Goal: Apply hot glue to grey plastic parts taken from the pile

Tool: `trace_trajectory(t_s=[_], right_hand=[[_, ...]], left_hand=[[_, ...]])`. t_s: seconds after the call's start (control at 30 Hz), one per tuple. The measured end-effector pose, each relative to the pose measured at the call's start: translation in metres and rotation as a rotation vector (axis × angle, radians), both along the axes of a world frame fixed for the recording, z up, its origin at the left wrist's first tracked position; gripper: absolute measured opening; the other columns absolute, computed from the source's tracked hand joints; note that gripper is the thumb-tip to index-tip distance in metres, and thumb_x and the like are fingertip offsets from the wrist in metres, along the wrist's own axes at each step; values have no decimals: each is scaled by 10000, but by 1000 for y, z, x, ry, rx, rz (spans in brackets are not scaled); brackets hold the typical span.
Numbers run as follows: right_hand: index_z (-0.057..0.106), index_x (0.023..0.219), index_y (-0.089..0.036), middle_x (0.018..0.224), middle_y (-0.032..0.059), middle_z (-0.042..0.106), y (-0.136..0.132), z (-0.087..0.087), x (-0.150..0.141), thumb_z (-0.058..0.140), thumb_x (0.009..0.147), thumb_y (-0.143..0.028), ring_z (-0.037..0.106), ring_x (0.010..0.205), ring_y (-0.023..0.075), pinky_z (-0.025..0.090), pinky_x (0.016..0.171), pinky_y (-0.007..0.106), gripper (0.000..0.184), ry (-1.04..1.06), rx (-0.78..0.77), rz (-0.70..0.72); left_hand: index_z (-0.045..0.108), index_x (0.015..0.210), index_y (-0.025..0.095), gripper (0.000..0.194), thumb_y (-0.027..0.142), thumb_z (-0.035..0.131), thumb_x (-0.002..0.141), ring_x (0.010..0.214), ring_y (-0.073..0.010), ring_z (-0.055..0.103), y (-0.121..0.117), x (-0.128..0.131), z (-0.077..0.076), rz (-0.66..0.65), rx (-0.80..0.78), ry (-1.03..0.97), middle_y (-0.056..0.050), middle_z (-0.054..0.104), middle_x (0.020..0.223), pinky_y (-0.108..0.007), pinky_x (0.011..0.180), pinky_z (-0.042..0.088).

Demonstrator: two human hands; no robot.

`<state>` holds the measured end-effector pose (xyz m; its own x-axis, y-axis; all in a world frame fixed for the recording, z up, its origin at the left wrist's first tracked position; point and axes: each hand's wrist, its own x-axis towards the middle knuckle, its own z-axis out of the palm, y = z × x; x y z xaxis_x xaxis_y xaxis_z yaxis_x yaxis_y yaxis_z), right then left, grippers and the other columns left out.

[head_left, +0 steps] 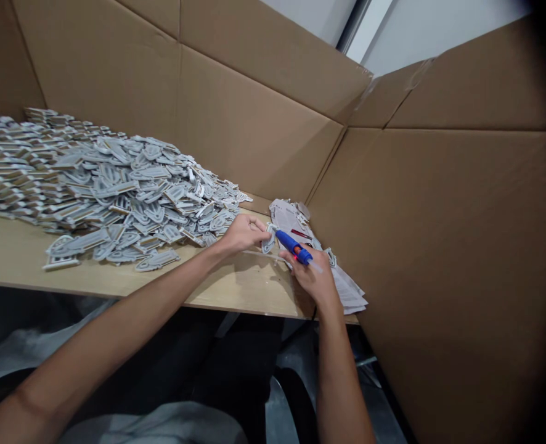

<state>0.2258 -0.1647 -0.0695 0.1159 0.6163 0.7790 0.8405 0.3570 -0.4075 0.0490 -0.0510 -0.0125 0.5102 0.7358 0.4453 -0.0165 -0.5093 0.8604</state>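
Near the right part of the table, my left hand [246,232] pinches a small grey plastic piece [268,239] with a looped outline. My right hand [317,274] is wrapped round a blue hot glue gun [294,246], a translucent glue stick showing at its back end and a small red light on its body. The gun's nozzle points left and is right at the grey piece; whether they touch I cannot tell. To the left of my left hand lies a large heap of similar grey pieces [148,185], several of them loose at the table's front.
Tall cardboard walls [264,129] enclose the table [236,290] at the back and right. Printed papers [349,290] lie under and beyond my right hand, with a red slim object [301,234] on them. Neatly stacked pieces [9,172] fill the far left.
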Motion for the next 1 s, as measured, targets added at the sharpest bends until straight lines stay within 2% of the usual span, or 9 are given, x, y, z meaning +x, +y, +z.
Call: trace_trajectory(t_s=[0.33,0.53,0.67,0.8,0.9,1.0], right_hand=[[562,700,-219,604,2,574,-3,3,-3,587,929,-654,465,541,158,276,560,273,492,-81,4,-34],[522,712,-220,658,11,603,-1,4,-6,576,946,-615,494,578,164,284,580,269,461,-141,6,-23],[525,756,-222,741,31,637,-1,2,-10,582,958,-526,529,632,182,293,600,276,369,-183,15,-58],[528,820,-224,824,45,661,-5,3,-19,538,991,-427,567,695,200,294,626,285,266,-229,-12,-81],[546,885,-220,891,68,677,-3,3,-26,532,984,-370,595,735,221,272,625,299,181,-296,-32,-148],[547,959,-208,934,94,671,2,-1,-31,484,979,-305,595,713,230,248,611,310,117,-279,24,-305]], left_hand=[[661,685,128,115,167,769,701,506,-113,627,-3,0,2,-3,-12,-13,-41,689,566,-187,471,421],[647,676,127,142,148,785,702,472,-94,599,-5,0,2,7,-10,-51,-30,665,535,-166,445,379],[635,658,133,145,145,770,712,468,-99,596,-4,0,2,-2,-5,-56,-19,645,513,-173,455,410],[657,669,129,111,139,762,701,497,-118,617,2,0,2,4,-31,-79,-10,637,525,-216,509,501],[678,661,127,95,144,767,692,507,-106,608,9,2,1,9,-69,-90,-8,648,561,-223,532,522],[679,612,128,115,143,769,683,537,-93,609,13,4,0,-18,-190,-102,-10,658,585,-208,555,519]])
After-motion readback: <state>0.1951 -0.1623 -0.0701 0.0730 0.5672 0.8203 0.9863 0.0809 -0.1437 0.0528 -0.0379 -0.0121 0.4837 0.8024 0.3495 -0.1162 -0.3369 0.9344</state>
